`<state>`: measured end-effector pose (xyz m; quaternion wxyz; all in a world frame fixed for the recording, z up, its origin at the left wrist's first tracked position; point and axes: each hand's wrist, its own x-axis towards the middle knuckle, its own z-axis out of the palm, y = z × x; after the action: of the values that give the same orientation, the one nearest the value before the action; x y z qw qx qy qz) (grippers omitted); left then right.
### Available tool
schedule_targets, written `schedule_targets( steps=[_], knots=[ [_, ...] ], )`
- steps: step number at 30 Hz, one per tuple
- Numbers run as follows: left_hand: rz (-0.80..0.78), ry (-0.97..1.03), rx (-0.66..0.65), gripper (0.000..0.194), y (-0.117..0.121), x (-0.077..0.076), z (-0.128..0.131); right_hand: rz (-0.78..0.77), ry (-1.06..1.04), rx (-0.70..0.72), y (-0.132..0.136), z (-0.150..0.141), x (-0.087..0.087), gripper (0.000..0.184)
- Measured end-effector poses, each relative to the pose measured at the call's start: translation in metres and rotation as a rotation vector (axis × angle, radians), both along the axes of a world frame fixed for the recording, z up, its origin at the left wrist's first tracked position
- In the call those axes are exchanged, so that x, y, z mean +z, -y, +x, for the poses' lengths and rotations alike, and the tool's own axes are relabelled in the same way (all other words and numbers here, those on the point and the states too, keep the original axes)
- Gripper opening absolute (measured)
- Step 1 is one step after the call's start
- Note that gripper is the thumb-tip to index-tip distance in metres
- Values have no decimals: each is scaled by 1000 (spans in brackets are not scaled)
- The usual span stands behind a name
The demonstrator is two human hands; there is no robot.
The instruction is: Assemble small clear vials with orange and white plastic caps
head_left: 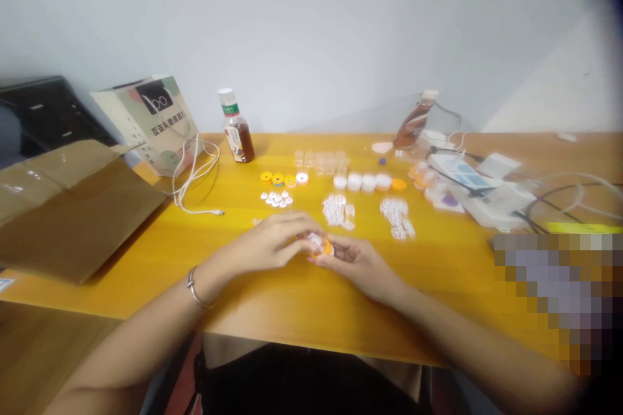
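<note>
Orange-and-white round part (328, 249): held between the two hands above the near middle of the table (292, 308), partly covered by fingers and blurred.
Left hand (280, 243): thumb and fingers closed on the left side of the round part, the back of the hand arched over it.
Right hand (363, 262): thumb and fingertips gripping the orange right side of the same part.
Left wrist: a thin metal bracelet (191, 285).
Just beyond the left hand: a cluster of small white discs (276, 199) lying on the table.
Ring row: yellow-orange rings (278, 179) side by side, with a white-topped ring (302, 179) at the right end.
Cap row: white round caps (363, 182) lined up, an orange disc (398, 185) at their right end.
Behind the rows: clear little cups (326, 161), blurred.
Flat white pieces: one pile (335, 211) beyond the hands, another pile (397, 217) farther right.
Bottles: a white-capped drink bottle (238, 133) upright at the back left; a second brown bottle (415, 122), leaning, at the back right.
Left side: a printed paper bag (150, 123), a brown paper bag (73, 207) and a white cable (187, 188).
Right side: a white power strip (487, 191) among cords.
</note>
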<state>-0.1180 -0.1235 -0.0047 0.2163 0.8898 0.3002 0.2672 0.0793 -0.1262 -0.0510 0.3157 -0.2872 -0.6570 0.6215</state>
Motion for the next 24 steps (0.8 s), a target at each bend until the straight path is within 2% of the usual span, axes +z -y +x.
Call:
schedule_targets(
  steps=[4, 7, 10, 13, 16, 17, 20, 24],
  knots=[
    [61, -46, 155, 21, 5, -5, 8, 335, 108, -167, 0, 1, -4, 28],
    [47, -26, 272, 20, 9, -9, 15, 583, 204, -257, 1, 3, -4, 26],
    [-25, -22, 351, 26, 10, -13, 19, 687, 242, -269, 2, 5, -4, 25],
    [-134, -18, 337, 35, 7, -11, 17, 608, 227, -239, 1, 4, -2, 26],
    [-221, 24, 259, 30, 3, -5, 12, 363, 155, -163, -3, 2, 3, 29],
    [-235, 48, 232, 29, 2, -3, 10, 271, 126, -139, -4, 2, 5, 29],
    [-261, 134, 152, 41, -1, 1, 3, 59, 35, -101, -7, 2, 9, 30],
    [-276, 221, 67, 32, -6, 1, -4, -83, -89, -65, -8, 2, 7, 32]
  ],
)
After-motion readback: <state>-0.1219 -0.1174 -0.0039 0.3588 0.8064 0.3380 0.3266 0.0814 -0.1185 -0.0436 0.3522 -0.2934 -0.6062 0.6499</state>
